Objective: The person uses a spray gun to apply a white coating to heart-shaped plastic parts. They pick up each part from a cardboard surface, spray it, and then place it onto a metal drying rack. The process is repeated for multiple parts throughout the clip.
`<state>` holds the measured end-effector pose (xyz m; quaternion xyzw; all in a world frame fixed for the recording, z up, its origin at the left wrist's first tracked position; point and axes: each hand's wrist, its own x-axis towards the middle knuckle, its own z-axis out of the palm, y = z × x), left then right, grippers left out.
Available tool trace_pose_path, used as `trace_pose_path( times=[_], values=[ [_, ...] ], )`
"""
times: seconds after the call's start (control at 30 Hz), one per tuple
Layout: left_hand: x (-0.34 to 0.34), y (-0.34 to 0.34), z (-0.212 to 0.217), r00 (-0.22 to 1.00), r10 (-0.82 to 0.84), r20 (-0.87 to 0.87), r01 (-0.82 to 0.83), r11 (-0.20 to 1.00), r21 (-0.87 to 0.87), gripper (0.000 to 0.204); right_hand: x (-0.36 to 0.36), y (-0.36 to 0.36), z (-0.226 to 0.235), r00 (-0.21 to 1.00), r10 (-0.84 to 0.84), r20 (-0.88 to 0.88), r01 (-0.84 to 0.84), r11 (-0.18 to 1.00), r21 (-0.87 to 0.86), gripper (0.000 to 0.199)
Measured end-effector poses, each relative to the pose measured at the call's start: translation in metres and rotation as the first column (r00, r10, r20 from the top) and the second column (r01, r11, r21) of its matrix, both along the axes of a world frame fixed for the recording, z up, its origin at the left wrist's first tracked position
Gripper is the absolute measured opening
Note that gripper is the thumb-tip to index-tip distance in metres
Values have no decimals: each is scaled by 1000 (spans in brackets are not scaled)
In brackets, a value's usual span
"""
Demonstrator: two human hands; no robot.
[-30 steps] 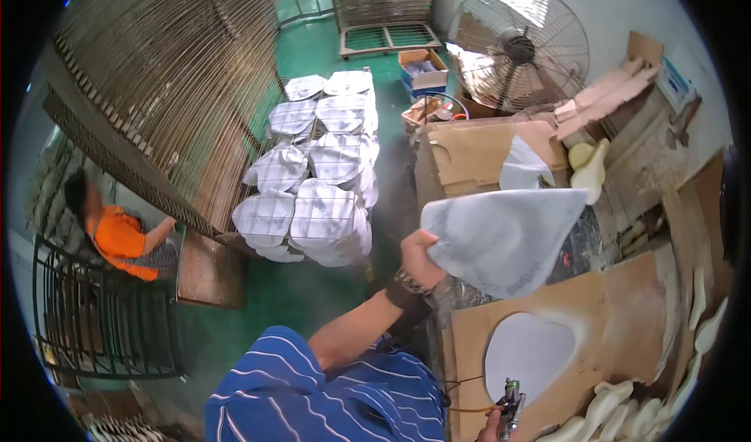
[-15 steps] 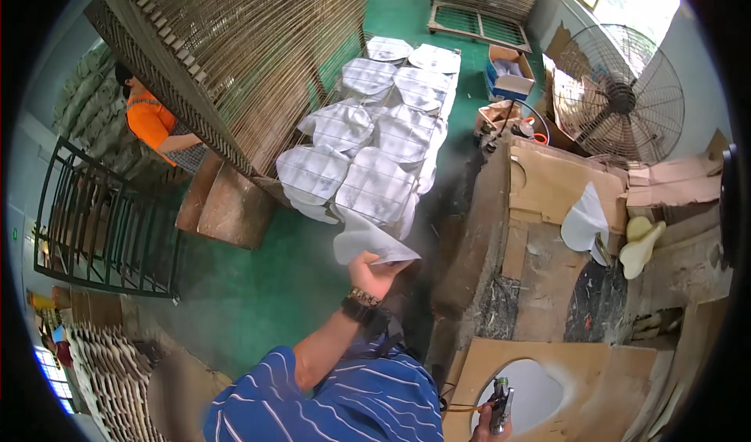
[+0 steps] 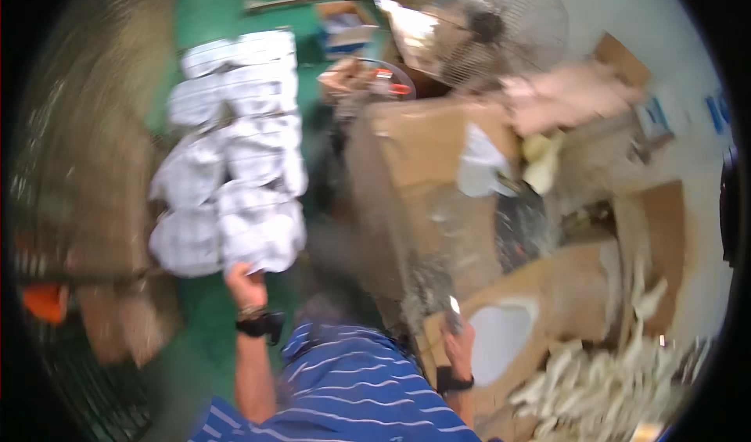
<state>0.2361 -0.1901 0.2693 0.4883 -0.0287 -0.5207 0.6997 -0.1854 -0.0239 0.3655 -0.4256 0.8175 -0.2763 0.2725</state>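
Note:
Motion smears the whole picture. My left hand, with a dark band at the wrist, is at the near edge of the rack. Its fingers look closed on the edge of a thin white sheet, which lies over the other white sheets there. On the right, my right hand is wrapped round a spray gun, mostly hidden and blurred. Beside that hand, a rounded white sheet lies flat on the cardboard-covered bench.
Another white sheet and pale yellow shaped pieces sit farther back on the bench. A pile of pale strips covers the near right. A large fan and an open box stand behind. Tall racking lines the left.
The view has swung right. My left hand has carried its white sheet down onto the rack's near end. My right hand has come forward beside the white sheet on the bench.

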Motion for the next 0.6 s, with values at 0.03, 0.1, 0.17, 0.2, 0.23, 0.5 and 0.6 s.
trace_pose_path(
  times=[0.03, 0.1, 0.17, 0.2, 0.23, 0.5, 0.6],
  values=[
    [12, -11, -1, 996, -6, -86, 7, 1000, 16, 9, -2, -13, -5, 997, 7, -74, -9, 1000, -29, 31],
    [25, -35, 10, 990, -97, -99, 93, 995, -43, 11, -8, -29, -6, 990, -41, -135, 39, 999, -14, 48],
    [25, -43, 6, 987, -116, -108, 112, 993, -42, 11, -11, -34, -11, 988, -117, -103, 125, 989, 75, 51],
    [35, -51, 6, 991, -100, -87, 98, 995, -34, 10, -6, -40, -8, 992, -117, -56, 121, 991, 59, 49],
    [48, -53, -17, 989, -129, -72, 126, 991, -42, 9, -4, -45, 3, 987, -153, -37, 156, 983, 95, 48],
    [31, -64, 5, 995, 38, -91, -36, 999, 18, 13, -80, -64, -64, 975, -198, -105, 198, 980, -14, 39],
    [20, -54, -26, 927, -9, 376, -10, 999, 49, 16, -134, -100, -95, 890, -108, -443, -3, 970, -241, 38]
  ],
)
